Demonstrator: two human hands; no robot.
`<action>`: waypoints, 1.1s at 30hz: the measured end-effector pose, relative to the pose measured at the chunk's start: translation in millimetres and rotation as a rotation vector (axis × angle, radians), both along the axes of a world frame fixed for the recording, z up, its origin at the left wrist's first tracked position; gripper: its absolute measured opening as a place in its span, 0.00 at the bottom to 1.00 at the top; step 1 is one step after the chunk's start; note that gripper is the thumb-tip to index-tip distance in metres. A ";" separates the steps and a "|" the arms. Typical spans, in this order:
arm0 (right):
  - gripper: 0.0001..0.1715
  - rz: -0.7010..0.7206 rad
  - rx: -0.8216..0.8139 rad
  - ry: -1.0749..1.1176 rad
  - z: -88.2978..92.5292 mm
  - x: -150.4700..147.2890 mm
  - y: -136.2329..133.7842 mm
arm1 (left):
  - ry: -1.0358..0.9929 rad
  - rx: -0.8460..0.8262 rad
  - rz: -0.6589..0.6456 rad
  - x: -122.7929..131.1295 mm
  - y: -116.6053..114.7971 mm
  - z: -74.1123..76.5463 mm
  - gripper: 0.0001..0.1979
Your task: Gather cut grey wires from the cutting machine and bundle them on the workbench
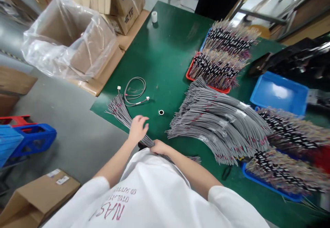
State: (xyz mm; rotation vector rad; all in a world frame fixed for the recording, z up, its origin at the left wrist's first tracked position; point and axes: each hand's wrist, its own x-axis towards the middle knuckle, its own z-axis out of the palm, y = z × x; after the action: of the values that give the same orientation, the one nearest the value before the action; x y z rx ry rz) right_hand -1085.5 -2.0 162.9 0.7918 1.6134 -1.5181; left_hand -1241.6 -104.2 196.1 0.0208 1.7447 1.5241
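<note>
A bundle of grey cables point(125, 118) lies slantwise at the table's near edge, its frayed, reddish-marked ends fanned out at the far left. My right hand point(159, 147) is wrapped round this bundle close to my waist. Over its middle my left hand point(138, 129) hovers with fingers curved and apart; whether it touches the cables I cannot tell. Beyond the fanned ends lies one looped grey cable point(138, 103) with white connectors. A small white ring point(159, 112) with a dark centre is on the table ahead of my hands.
Large stacked bundles of grey cables point(206, 118) cover the green table point(170, 56) at right. Around them are a red tray point(190, 73) and a blue tray point(270, 186) of multicoloured wires, plus a blue bin point(281, 92). A plastic-lined box point(90, 45) stands left; a white roll point(154, 17) sits far back.
</note>
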 end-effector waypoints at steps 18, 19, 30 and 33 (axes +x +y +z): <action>0.08 -0.059 -0.242 0.030 -1.8 -2.0 14.5 | -0.430 0.112 0.468 39.7 -119.2 -49.5 0.25; 0.11 -0.084 -0.246 0.016 -1.7 -1.3 11.4 | -0.485 0.136 0.469 54.6 -126.0 -52.9 0.26; 0.14 0.028 0.153 -0.010 6.6 2.8 -31.3 | -0.591 0.331 0.293 126.4 -113.3 -80.6 0.25; 0.15 0.097 0.263 -0.003 7.6 1.6 -37.3 | -0.536 0.311 0.229 129.0 -115.1 -76.6 0.23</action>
State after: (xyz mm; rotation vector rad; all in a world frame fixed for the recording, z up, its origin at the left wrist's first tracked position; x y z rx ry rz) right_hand -1084.0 -39.3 170.6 0.8420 1.8466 -1.2518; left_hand -1112.6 -219.3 119.5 -0.4056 1.1068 1.7543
